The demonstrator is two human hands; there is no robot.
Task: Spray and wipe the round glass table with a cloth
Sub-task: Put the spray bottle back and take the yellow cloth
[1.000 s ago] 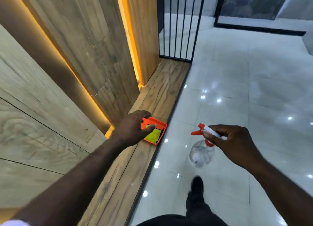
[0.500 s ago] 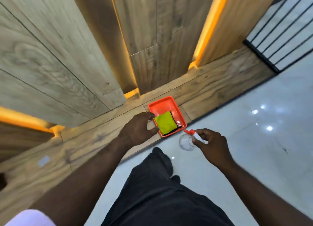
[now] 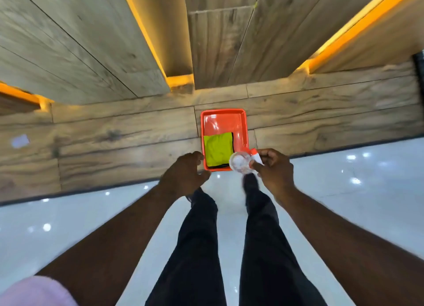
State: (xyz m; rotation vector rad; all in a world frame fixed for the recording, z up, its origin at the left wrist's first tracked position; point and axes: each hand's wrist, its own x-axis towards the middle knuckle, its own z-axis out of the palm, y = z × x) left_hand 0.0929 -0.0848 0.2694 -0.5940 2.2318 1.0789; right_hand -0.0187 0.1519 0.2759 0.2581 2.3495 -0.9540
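An orange tray [image 3: 223, 122] sits over the wooden ledge, its near edge level with the ledge's front. A folded yellow-green cloth [image 3: 218, 148] lies in the tray's near half. My left hand [image 3: 184, 174] has its curled fingers and thumb round the tray's near left corner. My right hand [image 3: 273, 171] grips a clear spray bottle [image 3: 239, 162] with an orange and white trigger head, held over the tray's near right corner. Whether the tray rests on the ledge or hangs just above it I cannot tell. No round glass table is in view.
A wooden ledge [image 3: 114, 145] runs left to right along wood-panelled walls [image 3: 91, 42] with lit orange strips. A glossy white tiled floor [image 3: 355, 179] lies in front of it. My two legs in dark trousers [image 3: 259, 248] stand below the tray.
The view has swung down and left to face the ledge head-on. Both hands, the tray and the bottle have come closer together; the bottle now overlaps the tray's near right corner.
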